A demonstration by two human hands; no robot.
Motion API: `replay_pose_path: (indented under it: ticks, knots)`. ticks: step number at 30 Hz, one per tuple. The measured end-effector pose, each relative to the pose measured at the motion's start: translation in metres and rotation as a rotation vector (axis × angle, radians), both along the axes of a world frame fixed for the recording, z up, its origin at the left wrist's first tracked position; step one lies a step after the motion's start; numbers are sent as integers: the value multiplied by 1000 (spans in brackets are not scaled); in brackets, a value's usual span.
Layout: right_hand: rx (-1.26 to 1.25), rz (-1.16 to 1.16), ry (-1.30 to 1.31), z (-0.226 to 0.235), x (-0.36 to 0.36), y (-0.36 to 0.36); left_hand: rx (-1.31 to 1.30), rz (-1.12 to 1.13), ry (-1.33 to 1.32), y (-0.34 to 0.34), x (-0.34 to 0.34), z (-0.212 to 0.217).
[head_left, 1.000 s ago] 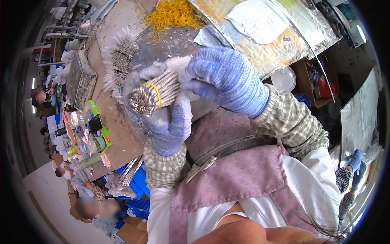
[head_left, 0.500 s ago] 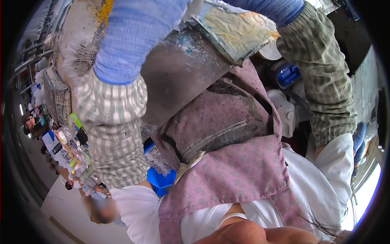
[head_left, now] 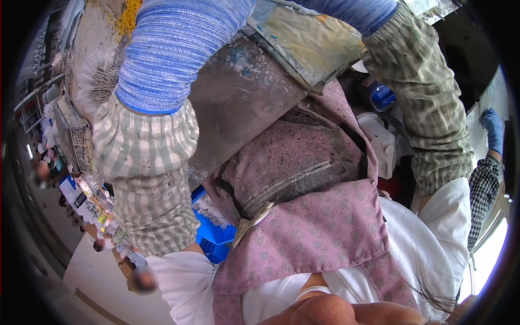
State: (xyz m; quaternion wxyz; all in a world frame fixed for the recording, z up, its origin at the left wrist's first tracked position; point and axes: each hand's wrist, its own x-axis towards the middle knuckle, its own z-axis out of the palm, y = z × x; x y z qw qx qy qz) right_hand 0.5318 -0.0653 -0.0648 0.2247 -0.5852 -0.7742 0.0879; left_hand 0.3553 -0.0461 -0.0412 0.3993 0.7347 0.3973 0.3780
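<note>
My left hand is in a blue knitted glove, above a gathered checked oversleeve. It reaches past the top edge, so its fingers and anything in them are out of view. Only the blue knit of my right hand shows at the top, its fingers cut off too. Between my arms lies a dark, paint-smeared board. A stained, yellowish cloth-like sheet on a flat panel rests beyond it, nearest my right hand. Beside my left glove stands a tuft of pale bristles or thin sticks.
Yellow string lies at the far left. Near my left elbow is a blue bin with whitish bristles. A white container and a blue object are by my right arm. Another person's blue-gloved hand appears far right.
Both my arms have shifted slightly left in view. The bristle tuft and the board are sharper now. At the far right, the other person's gloved hand has moved up, with a checked sleeve showing.
</note>
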Motion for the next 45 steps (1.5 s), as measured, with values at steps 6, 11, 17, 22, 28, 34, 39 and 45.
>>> replay_pose_path:
  ticks: [6, 11, 17, 22, 28, 34, 39, 45]
  knots:
    - [-84, -47, 44, 7, -3, 0, -16, -16, 30, 4, 0, 2]
    - [0, -33, 9, 1, 1, 1, -25, -31, 48, 5, 2, 6]
    - [180, 18, -14, -24, 3, 9, -31, -25, 82, 4, -2, 10]
    - [95, 6, 16, -5, 9, -1, -38, -56, 89, 4, 3, 17]
    - [183, 36, 80, -11, 0, 1, -43, -38, 132, 2, -8, 20]
    - [-1, 114, 582, -4, 2, -1, -27, -70, 150, -1, -4, 32]
    - [-315, 223, 813, 26, -5, 8, -673, -62, -537, 28, -79, -19]
    - [-198, 166, 874, 30, -12, 5, -1154, 33, -759, 15, -104, -24]
